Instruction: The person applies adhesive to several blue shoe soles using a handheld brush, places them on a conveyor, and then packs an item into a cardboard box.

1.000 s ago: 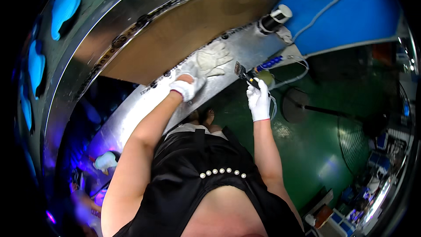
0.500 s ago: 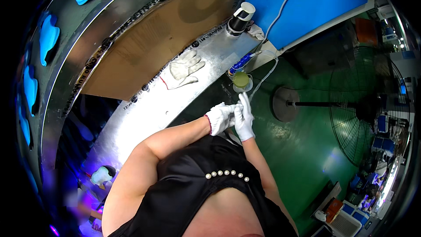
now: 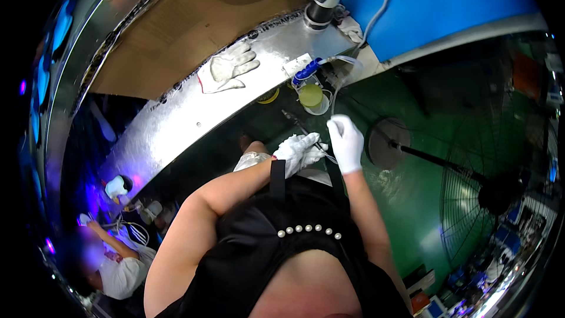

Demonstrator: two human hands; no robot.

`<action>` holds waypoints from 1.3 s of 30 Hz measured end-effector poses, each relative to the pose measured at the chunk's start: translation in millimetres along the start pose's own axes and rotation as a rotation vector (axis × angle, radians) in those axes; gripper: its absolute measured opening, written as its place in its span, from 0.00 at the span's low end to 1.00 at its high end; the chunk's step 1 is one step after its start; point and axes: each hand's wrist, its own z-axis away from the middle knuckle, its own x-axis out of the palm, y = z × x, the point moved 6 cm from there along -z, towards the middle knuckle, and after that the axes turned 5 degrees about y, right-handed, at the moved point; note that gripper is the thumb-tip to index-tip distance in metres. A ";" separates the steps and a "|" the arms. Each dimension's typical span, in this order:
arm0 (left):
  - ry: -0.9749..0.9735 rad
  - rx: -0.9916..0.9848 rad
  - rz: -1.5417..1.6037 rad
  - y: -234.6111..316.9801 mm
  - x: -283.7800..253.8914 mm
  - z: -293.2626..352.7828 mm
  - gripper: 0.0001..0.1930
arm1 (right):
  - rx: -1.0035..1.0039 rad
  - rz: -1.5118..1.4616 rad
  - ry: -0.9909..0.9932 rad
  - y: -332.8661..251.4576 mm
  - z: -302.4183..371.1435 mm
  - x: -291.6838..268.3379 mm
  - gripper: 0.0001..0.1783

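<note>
My left hand (image 3: pixel 296 152), in a white glove, is in front of my black apron with its fingers stretched to the right and apart. A thin dark rod-like thing (image 3: pixel 297 120) passes by its fingertips; whether they touch it I cannot tell. To the right and slightly higher is my right hand (image 3: pixel 346 143), also in a white glove. Its fingers are curled closed, and whatever may be in them is hidden. A spare white glove (image 3: pixel 226 69) lies flat on the metal ledge (image 3: pixel 170 132), beyond my left hand.
A dark flask with a white lid (image 3: pixel 323 1) stands on the ledge beside a crumpled cloth (image 3: pixel 351 28). A blue cylindrical thing (image 3: pixel 306 72) and a yellow-green round piece (image 3: pixel 310 95) are lower. A standing fan (image 3: pixel 471 188) is right; another person (image 3: pixel 120 265) sits lower left.
My hands have come apart. The right hand has moved right, and its outstretched fingers have curled in. My view has shifted, bringing the other person at lower left further in.
</note>
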 end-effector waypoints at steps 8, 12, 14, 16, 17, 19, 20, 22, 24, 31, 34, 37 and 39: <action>0.165 0.137 0.180 -9.3 -21.4 1.4 0.15 | -0.237 0.893 -0.326 29.5 -59.6 125.8 0.46; 0.160 0.129 0.217 1.2 -11.7 12.5 0.15 | -0.325 0.893 -0.335 36.5 -68.5 127.7 0.41; 0.128 0.126 0.195 2.6 -7.3 10.0 0.14 | -0.296 0.803 -0.398 38.1 -74.8 125.7 0.40; 0.111 0.100 0.066 8.2 0.0 9.9 0.14 | -0.275 0.586 -0.381 38.4 -83.1 112.3 0.41; 0.100 0.088 0.005 12.8 4.2 9.7 0.13 | -0.183 0.504 -0.398 39.0 -89.9 100.8 0.42; 0.048 0.090 -0.081 23.1 13.5 6.8 0.14 | -0.046 0.217 -0.384 57.8 -107.1 82.0 0.42; 0.042 0.174 0.074 25.4 17.2 0.6 0.13 | 0.079 0.053 -0.396 75.0 -114.8 79.0 0.41; 0.060 0.091 0.009 32.1 19.4 -16.0 0.12 | 0.126 -0.033 -0.386 98.3 -124.6 79.2 0.41; 0.075 0.065 0.010 36.8 19.3 -30.9 0.11 | 0.181 -0.162 -0.437 117.3 -125.3 84.3 0.41; 0.174 -0.067 0.168 46.3 6.7 -83.0 0.11 | 0.114 -0.110 -0.486 118.2 -124.4 74.3 0.42; 0.247 -0.118 0.309 45.9 4.0 -90.0 0.15 | 0.084 -0.064 -0.529 130.3 -124.5 77.2 0.43; 0.088 -0.122 0.311 37.1 0.6 -79.3 0.15 | -0.037 0.097 -0.577 121.6 -122.5 74.1 0.46; 0.154 0.014 0.200 32.2 2.2 -64.1 0.13 | -0.111 0.193 -0.636 105.7 -118.7 70.8 0.47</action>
